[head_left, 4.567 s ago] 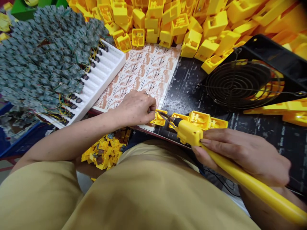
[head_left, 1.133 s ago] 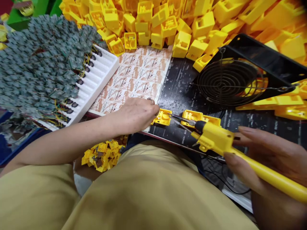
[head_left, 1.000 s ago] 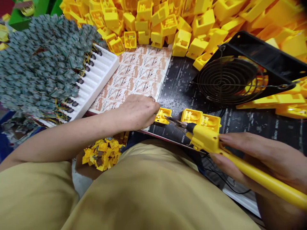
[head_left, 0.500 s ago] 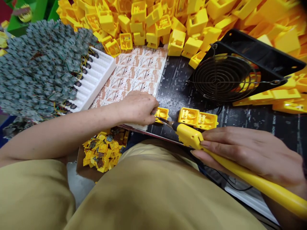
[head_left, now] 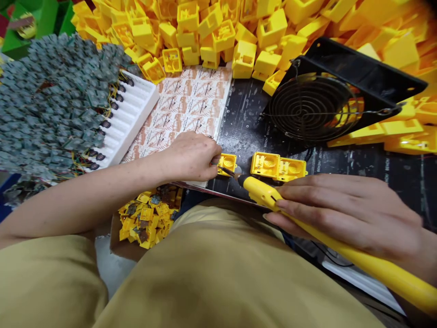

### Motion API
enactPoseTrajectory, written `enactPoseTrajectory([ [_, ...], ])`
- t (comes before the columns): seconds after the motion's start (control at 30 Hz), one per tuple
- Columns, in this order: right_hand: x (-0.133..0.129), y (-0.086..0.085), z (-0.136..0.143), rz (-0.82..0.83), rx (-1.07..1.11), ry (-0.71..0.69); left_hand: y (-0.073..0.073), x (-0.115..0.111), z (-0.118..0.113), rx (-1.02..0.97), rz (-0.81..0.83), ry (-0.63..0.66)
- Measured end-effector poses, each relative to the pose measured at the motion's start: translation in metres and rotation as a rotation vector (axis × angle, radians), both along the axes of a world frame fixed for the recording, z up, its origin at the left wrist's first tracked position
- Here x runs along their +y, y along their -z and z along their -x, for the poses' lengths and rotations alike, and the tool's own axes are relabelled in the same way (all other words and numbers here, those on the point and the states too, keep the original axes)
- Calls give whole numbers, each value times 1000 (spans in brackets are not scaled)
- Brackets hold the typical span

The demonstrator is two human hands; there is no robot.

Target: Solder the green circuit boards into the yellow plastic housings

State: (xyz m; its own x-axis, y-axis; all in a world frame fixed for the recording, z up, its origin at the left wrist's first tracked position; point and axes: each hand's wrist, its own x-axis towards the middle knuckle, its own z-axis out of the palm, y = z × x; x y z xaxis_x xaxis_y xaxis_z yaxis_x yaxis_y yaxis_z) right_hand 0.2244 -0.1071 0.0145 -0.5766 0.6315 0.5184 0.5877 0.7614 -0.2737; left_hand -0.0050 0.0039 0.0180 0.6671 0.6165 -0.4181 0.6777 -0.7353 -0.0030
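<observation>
My left hand (head_left: pixel 196 156) is closed at the left side of a small yellow housing (head_left: pixel 228 163) near the table's front edge; what its fingertips pinch is hidden. In my right hand (head_left: pixel 348 214) is a yellow-handled tool (head_left: pixel 262 191), its fingers wrapped round the body. The tool's thin dark tip points left and reaches into or just over the front of that housing, close to my left fingertips. Two more open yellow housings (head_left: pixel 266 165) (head_left: pixel 292 169) sit side by side, touching, to the right.
A black fan with a wire guard (head_left: pixel 302 111) stands at the right. Yellow housings (head_left: pixel 244 57) are heaped behind. Grey parts with wires (head_left: pixel 51 100) and a white foam tray (head_left: pixel 136 114) lie left, beside a printed sheet (head_left: pixel 205 102). Below is a box of yellow pieces (head_left: pixel 146 221).
The whole view has shifted slightly, so most things sit a little further left. Both hands keep nearly the same pose, with the tool tip still at the housing.
</observation>
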Motion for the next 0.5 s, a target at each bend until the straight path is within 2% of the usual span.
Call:
enactPoseTrajectory([
  [0.1, 5, 0, -5, -44, -62, -134, -2, 0, -2, 12, 4, 19],
  [0.27, 0, 1, -15, -8, 53, 13, -3, -1, -1, 3, -12, 37],
  [0.5, -13, 14, -20, 58, 117, 159, -1, -2, 0, -12, -42, 49],
])
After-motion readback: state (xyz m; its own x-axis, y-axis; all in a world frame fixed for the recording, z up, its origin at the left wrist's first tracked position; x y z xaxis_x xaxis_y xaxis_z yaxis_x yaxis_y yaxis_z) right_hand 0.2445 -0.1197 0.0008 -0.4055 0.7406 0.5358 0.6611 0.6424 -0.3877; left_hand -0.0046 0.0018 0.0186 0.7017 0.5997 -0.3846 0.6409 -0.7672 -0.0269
